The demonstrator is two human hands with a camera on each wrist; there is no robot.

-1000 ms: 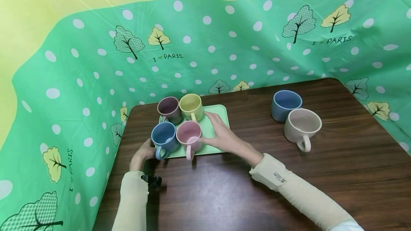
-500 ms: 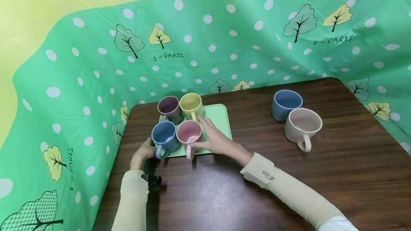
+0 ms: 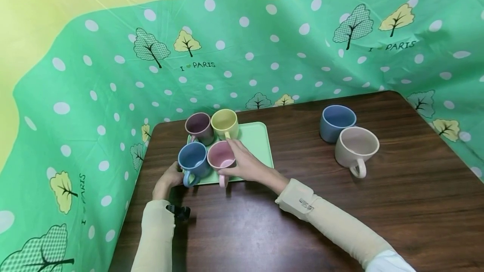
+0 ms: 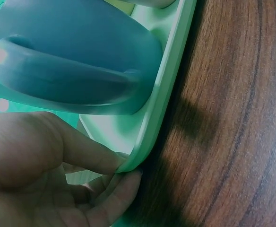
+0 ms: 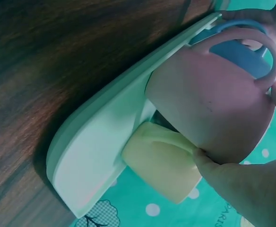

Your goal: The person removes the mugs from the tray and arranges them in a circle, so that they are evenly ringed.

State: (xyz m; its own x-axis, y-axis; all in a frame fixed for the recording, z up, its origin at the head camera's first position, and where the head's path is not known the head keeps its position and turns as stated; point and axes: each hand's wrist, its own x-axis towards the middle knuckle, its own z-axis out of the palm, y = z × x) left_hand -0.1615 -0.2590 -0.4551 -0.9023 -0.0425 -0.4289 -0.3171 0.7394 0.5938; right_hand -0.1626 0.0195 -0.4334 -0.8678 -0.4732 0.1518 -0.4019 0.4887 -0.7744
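Observation:
My left hand [image 3: 168, 180] pinches the corner of a light green tray [image 3: 258, 139] between thumb and fingers; the left wrist view shows this hand [image 4: 38, 161] on the tray rim [image 4: 162, 94]. The blue mug [image 3: 193, 158] stands on the tray right beside it. At the pink mug [image 3: 218, 154], my right hand [image 3: 249, 166] grips the side, thumb near the handle and fingers on the far side. In the right wrist view the pink mug [image 5: 213, 101] is tilted in frame, with a yellow mug [image 5: 159, 158] behind the fingers.
A purple mug [image 3: 199, 127] and the yellow mug [image 3: 224, 123] fill the tray's back left. Bare tray surface lies at its right end. Farther right on the dark wooden table [image 3: 287, 205] stand another blue mug [image 3: 332, 131] and a beige mug [image 3: 351, 154]. A patterned curtain [image 3: 276, 53] borders the table.
My right hand has moved left and nearer, from beside the pink mug to around its side and by its handle. The left hand and the mugs look unmoved.

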